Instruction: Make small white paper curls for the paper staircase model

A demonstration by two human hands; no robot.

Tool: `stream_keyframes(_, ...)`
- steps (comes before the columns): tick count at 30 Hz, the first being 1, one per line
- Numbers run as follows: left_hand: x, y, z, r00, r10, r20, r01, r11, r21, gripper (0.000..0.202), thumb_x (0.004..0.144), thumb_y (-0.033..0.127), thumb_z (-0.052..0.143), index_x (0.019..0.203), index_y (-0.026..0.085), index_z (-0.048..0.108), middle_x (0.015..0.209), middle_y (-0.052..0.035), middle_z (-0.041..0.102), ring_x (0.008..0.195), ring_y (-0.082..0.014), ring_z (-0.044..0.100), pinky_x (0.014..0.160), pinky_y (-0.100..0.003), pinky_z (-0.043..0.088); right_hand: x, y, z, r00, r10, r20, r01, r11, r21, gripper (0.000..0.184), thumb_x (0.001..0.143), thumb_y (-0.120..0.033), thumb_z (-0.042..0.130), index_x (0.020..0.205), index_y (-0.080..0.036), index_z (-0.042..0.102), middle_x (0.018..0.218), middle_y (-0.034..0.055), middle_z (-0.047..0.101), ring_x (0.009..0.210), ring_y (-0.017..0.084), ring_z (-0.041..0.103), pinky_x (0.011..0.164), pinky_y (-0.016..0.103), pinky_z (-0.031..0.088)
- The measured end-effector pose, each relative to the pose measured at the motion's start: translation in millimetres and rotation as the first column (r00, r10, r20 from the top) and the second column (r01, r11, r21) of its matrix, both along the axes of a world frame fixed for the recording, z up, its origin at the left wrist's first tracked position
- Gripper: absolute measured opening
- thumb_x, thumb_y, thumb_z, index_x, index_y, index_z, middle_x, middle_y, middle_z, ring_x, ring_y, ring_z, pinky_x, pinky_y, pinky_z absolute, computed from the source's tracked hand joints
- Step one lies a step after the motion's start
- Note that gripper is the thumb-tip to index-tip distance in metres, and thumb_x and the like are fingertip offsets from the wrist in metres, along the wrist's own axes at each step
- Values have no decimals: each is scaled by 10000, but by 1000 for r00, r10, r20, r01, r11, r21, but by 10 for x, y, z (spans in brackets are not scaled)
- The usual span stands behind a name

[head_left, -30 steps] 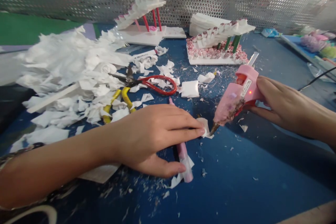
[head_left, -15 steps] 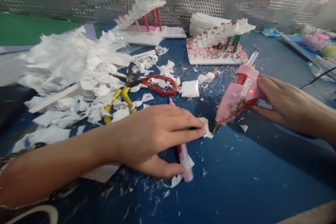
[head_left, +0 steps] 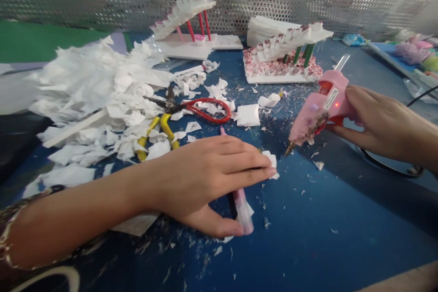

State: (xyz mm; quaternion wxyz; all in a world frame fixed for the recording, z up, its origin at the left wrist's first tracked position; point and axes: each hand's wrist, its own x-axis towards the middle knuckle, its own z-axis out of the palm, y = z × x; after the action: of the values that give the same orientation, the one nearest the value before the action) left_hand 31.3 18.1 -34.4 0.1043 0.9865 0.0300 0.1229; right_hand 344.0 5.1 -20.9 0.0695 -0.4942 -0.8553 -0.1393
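Observation:
My right hand [head_left: 386,125] is wrapped round the handle of a pink hot glue gun [head_left: 316,112], which has a clear glue stick out of its back and a lit red light. Its nozzle points down at the blue table, just right of a small white paper piece [head_left: 271,159]. Stretched-out fingers of my left hand [head_left: 212,178] press on that piece; their tips hide part of it. Under this hand lies a pink marker [head_left: 241,212] with a clear cap, close to my thumb, which is apart from the fingers.
Red-handled scissors [head_left: 214,110] and a yellow-handled tool [head_left: 167,130] lie beside a heap of torn white paper [head_left: 96,73]. A folded white square [head_left: 248,115] is near the middle. Two white stair models [head_left: 198,50] [head_left: 273,75] stand at the back.
The glue gun has drawn away to the right and slightly up, its nozzle now apart from the paper piece. My left fingers have slid slightly right over the piece.

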Motion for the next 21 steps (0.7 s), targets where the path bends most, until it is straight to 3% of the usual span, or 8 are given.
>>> stream_keyframes(6, -23, 13, -6, 999, -12, 34, 15, 997, -77, 610, 738, 434, 547, 1264, 146, 439, 1202, -101, 581, 1101, -234, 531, 962, -354, 409, 70, 40, 13, 1000, -31, -2, 31, 999, 28, 352, 769, -483, 465, 727, -222, 234, 658, -17, 338, 530, 123, 322, 506, 276, 275)
stream_keyframes(21, 29, 1, -12, 999, -17, -40, 14, 997, -70, 633, 761, 519, 509, 1279, 163, 428, 1288, -109, 504, 1148, -253, 479, 996, -377, 364, 90, 60, 38, 1000, -11, -18, 12, 999, 48, 342, 762, -456, 470, 708, -220, 228, 658, -15, 343, 523, 115, 291, 512, 273, 237)
